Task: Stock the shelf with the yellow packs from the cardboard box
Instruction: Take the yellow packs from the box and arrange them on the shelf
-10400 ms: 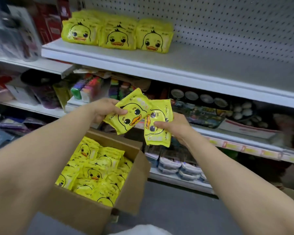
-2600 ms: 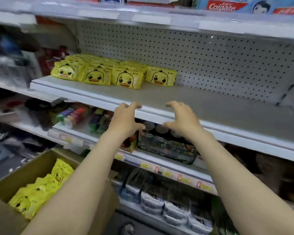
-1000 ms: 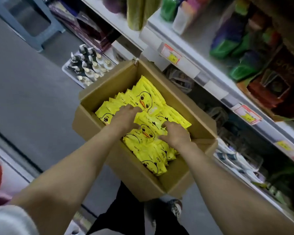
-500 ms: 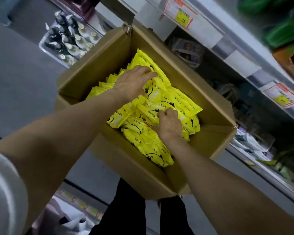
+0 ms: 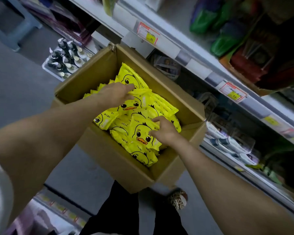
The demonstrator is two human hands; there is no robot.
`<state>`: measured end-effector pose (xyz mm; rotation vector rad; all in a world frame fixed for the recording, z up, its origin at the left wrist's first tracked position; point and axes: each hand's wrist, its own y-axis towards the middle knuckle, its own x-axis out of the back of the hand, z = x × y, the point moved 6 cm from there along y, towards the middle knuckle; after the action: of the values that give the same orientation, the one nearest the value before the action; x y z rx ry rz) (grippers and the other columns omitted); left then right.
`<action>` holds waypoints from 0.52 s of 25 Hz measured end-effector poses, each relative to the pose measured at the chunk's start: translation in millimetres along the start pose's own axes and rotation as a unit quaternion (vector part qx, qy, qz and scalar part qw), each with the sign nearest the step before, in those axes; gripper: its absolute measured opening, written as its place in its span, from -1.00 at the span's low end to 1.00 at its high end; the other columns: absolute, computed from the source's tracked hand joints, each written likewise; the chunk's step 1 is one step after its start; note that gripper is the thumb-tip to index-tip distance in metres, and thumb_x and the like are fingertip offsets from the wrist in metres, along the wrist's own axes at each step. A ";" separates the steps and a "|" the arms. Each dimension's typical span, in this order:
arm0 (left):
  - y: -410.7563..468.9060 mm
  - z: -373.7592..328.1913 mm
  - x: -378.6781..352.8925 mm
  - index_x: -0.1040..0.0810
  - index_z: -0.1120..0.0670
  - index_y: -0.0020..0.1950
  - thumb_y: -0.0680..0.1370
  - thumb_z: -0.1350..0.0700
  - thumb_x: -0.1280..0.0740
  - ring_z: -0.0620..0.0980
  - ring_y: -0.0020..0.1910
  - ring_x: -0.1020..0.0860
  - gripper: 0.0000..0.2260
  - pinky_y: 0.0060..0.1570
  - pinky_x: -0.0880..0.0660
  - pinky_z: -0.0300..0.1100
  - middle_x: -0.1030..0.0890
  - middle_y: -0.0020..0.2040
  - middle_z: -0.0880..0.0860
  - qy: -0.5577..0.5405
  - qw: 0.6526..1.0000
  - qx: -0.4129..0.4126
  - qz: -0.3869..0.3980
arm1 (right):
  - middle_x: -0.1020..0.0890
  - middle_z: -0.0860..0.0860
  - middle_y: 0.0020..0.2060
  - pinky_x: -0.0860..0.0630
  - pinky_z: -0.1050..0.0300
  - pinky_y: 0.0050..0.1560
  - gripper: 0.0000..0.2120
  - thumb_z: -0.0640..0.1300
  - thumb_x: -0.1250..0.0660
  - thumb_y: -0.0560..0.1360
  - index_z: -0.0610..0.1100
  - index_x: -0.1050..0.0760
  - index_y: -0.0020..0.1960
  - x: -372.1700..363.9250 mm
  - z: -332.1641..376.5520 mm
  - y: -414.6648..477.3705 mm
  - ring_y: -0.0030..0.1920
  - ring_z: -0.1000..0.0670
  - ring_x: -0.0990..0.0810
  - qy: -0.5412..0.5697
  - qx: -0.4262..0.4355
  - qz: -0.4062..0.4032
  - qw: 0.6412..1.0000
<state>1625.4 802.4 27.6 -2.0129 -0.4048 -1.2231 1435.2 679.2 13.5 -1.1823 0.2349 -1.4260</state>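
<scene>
An open cardboard box (image 5: 85, 77) stands on the floor below me, holding several yellow packs (image 5: 127, 77) printed with a duck face. My left hand (image 5: 115, 94) reaches in at the far side, fingers and thumb closed on the edge of one yellow pack (image 5: 131, 106). Nearer to me, my right hand (image 5: 164, 131) has its thumb and curled fingers pinching the right edge of another duck pack (image 5: 141, 133) that lies on top of the pile. The shelf being stocked is out of view.
A shelf edge with price tags (image 5: 148, 33) runs diagonally just beyond the box. Green and dark goods (image 5: 227, 38) sit above it, wrapped items (image 5: 227, 141) on the lowest shelf at right. A tray of bottles (image 5: 64, 60) stands on the grey floor at left. My shoe (image 5: 177, 198) is below the box.
Both hands stay in the box. My right hand has closed on the edge of a top pack, and my left hand's fingers have curled round a pack at the far side.
</scene>
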 end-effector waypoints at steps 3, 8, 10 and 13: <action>-39.3 -32.6 28.2 -0.45 0.20 0.12 0.63 -0.10 -0.22 0.21 -0.08 -0.50 -0.65 -0.23 -0.34 -0.07 -0.47 -0.23 0.11 -0.135 0.988 0.047 -0.051 | -0.38 -0.07 0.47 -0.36 0.14 0.26 -0.39 -0.02 -0.44 0.50 -0.13 -0.35 0.49 32.0 -23.7 -34.0 0.41 -0.08 -0.40 0.048 0.021 -0.023 0.998; -100.1 -147.9 80.2 -0.53 -0.06 0.08 0.49 0.00 -0.46 -0.19 -0.14 -0.63 -0.79 -0.16 -0.49 -0.31 -0.62 0.01 -0.02 -0.449 0.889 0.079 -0.029 | -0.69 -0.05 -0.03 -0.53 0.03 0.09 -0.60 0.07 -0.55 0.40 -0.17 -0.62 0.09 89.5 -72.9 -114.1 0.02 -0.05 -0.65 0.181 0.081 -0.076 0.977; -116.0 -201.7 89.5 -0.61 0.03 0.06 0.39 0.02 -0.53 -0.02 -0.08 -0.68 -0.72 -0.07 -0.60 -0.15 -0.69 0.03 0.07 -0.464 0.883 0.070 0.017 | -0.72 -0.11 -0.11 -0.58 -0.08 0.05 -0.80 -0.07 -0.54 0.43 -0.16 -0.64 -0.04 120.6 -96.1 -151.0 -0.08 -0.11 -0.69 0.200 0.108 -0.086 0.970; -136.6 -282.9 118.8 -0.62 0.10 0.13 0.26 -0.01 -0.60 0.14 -0.05 -0.69 -0.51 0.01 -0.60 0.14 -0.71 -0.01 0.13 -0.442 0.895 0.043 0.025 | -0.71 -0.18 -0.13 -0.62 -0.06 -0.09 -0.89 -0.17 -0.51 0.45 -0.15 -0.60 -0.10 176.5 -133.6 -204.8 -0.19 -0.11 -0.68 0.248 0.134 -0.102 0.954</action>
<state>1424.7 678.1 266.4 -2.3835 -0.8076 -0.1690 1247.0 523.4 190.3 -0.6251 0.2605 -1.8620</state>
